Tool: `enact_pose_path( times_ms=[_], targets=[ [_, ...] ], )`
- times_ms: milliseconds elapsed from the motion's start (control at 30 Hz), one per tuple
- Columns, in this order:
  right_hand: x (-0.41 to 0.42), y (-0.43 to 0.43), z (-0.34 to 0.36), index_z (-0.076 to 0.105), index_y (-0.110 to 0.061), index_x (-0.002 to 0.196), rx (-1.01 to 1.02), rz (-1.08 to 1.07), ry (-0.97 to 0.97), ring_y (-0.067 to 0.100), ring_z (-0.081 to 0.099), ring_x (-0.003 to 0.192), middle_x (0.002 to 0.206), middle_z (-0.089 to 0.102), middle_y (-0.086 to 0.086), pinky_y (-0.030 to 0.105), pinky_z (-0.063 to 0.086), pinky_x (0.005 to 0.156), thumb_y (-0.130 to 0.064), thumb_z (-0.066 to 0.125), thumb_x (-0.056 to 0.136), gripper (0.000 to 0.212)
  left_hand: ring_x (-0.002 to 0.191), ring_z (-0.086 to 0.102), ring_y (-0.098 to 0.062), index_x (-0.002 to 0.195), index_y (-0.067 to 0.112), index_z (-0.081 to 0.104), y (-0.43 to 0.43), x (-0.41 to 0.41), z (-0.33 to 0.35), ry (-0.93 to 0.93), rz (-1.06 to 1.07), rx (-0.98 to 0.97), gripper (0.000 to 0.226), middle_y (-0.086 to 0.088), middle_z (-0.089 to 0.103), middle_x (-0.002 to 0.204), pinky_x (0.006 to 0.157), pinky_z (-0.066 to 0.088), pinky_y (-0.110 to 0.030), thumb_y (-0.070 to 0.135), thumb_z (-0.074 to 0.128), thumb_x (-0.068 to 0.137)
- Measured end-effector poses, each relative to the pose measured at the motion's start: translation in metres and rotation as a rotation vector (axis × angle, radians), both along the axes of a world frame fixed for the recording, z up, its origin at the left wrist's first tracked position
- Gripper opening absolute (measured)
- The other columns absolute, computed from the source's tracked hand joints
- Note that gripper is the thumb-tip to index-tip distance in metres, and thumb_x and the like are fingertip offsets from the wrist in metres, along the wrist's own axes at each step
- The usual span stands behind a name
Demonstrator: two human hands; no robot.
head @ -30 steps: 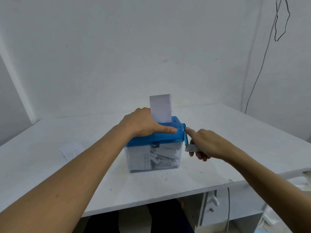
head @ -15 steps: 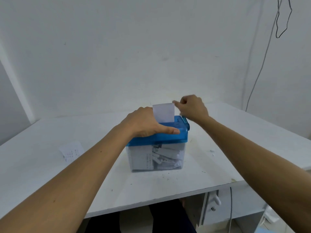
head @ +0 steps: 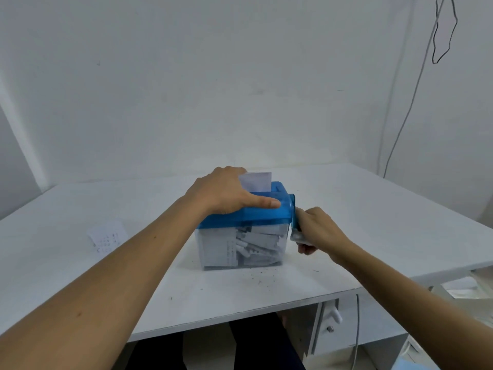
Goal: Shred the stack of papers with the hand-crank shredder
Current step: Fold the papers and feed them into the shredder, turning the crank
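The hand-crank shredder [head: 248, 217] stands on the white table [head: 373, 209]; it has a blue lid over a clear bin full of paper strips [head: 253, 244]. A white sheet of paper [head: 257, 181] sticks up a short way from the lid's slot. My left hand [head: 226, 192] presses down on the blue lid, thumb along its front edge. My right hand [head: 316, 231] grips the white crank handle [head: 297, 237], which hangs low on the shredder's right side.
A small printed slip of paper [head: 106, 236] lies on the table to the left. Dark specks of debris dot the table in front of the bin. A drawer unit [head: 330, 324] sits under the table at right. A cable [head: 408, 108] hangs down the wall.
My right hand has swung the crank from the top of its turn down to the low side. The sheet has sunk further into the slot. My left hand has stayed on the lid.
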State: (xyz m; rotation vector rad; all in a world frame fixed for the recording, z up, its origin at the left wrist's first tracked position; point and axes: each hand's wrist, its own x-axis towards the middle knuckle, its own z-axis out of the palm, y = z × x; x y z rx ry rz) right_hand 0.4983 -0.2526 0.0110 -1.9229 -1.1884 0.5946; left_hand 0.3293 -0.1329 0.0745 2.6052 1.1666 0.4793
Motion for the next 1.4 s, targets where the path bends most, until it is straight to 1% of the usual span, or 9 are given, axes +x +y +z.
enact_pose_path(
  times_ms=[233,333,433,600,733,833,1000,1200,1400],
  targets=[
    [-0.010,-0.040,0.057,0.063,-0.010,0.074,0.088,0.047,-0.302,0.014,0.056,0.056,0.068,0.064,-0.003,0.029,0.048,0.053,-0.047,0.050,0.097,0.045,0.092,0.057,-0.008,0.112,0.039,0.058,0.001,0.000,-0.001,-0.041,0.007,-0.017,0.088,0.019,0.059,0.103,0.070,0.046,-0.032,0.096,0.063,0.046],
    [-0.005,-0.021,0.080,0.045,-0.016,0.050,0.148,-0.028,-0.485,0.013,0.034,0.045,0.045,0.037,-0.007,0.027,0.032,0.048,-0.049,0.064,0.085,0.052,0.095,0.057,-0.008,0.113,0.040,0.058,0.000,-0.001,0.000,-0.043,-0.004,-0.038,0.086,0.019,0.059,0.106,0.074,0.048,-0.033,0.094,0.066,0.046],
    [0.007,0.019,0.085,0.034,-0.018,0.047,0.274,-0.138,-0.530,0.016,0.025,0.045,0.043,0.025,-0.005,0.028,0.027,0.049,-0.046,0.061,0.081,0.051,0.099,0.059,-0.008,0.115,0.041,0.059,0.000,-0.002,0.000,-0.040,-0.012,-0.045,0.084,0.020,0.060,0.110,0.084,0.052,-0.035,0.092,0.067,0.049],
    [0.024,0.074,0.083,0.061,-0.016,0.067,0.345,-0.154,-0.473,0.017,0.056,0.059,0.062,0.062,-0.003,0.027,0.044,0.057,-0.039,0.059,0.082,0.027,0.101,0.059,-0.009,0.118,0.038,0.059,0.003,-0.001,-0.001,-0.044,-0.013,-0.017,0.087,0.019,0.061,0.113,0.085,0.051,-0.034,0.093,0.066,0.050],
    [0.030,0.104,0.067,0.050,-0.015,0.052,0.262,-0.108,-0.308,0.017,0.048,0.051,0.053,0.055,-0.002,0.031,0.046,0.058,-0.043,0.065,0.086,0.046,0.103,0.058,-0.009,0.118,0.038,0.059,0.006,-0.001,-0.002,-0.047,-0.017,-0.025,0.084,0.019,0.060,0.112,0.084,0.048,-0.033,0.090,0.069,0.052],
    [0.032,0.112,0.048,0.054,-0.011,0.061,0.115,-0.110,-0.152,0.017,0.053,0.052,0.061,0.061,0.003,0.026,0.045,0.051,-0.042,0.068,0.089,0.044,0.098,0.058,-0.006,0.113,0.040,0.058,0.008,0.000,-0.002,-0.022,-0.025,-0.019,0.081,0.021,0.059,0.108,0.080,0.047,-0.032,0.092,0.067,0.051],
    [0.028,0.095,0.011,0.045,-0.011,0.066,-0.188,-0.041,-0.012,0.011,0.039,0.044,0.049,0.046,0.001,0.020,0.034,0.042,-0.007,0.048,0.095,0.030,0.099,0.058,-0.007,0.119,0.039,0.053,0.007,-0.002,-0.001,0.078,-0.032,-0.032,0.086,0.019,0.059,0.112,0.087,0.051,-0.036,0.095,0.059,0.053],
    [0.014,0.051,-0.011,0.051,-0.012,0.073,-0.238,0.023,0.070,0.015,0.043,0.048,0.058,0.051,0.002,0.025,0.038,0.049,-0.012,0.048,0.094,0.021,0.101,0.057,-0.010,0.121,0.038,0.053,0.002,-0.002,-0.001,0.066,0.002,0.008,0.081,0.017,0.058,0.115,0.081,0.046,-0.034,0.092,0.060,0.060],
    [0.013,0.007,-0.001,0.050,-0.012,0.069,-0.267,0.109,0.073,0.014,0.044,0.047,0.054,0.053,0.001,0.023,0.037,0.050,-0.026,0.038,0.099,0.035,0.108,0.056,-0.013,0.128,0.038,0.052,0.004,-0.001,-0.001,0.103,-0.004,0.006,0.094,0.015,0.057,0.124,0.088,0.048,-0.037,0.097,0.056,0.056]
  ],
)
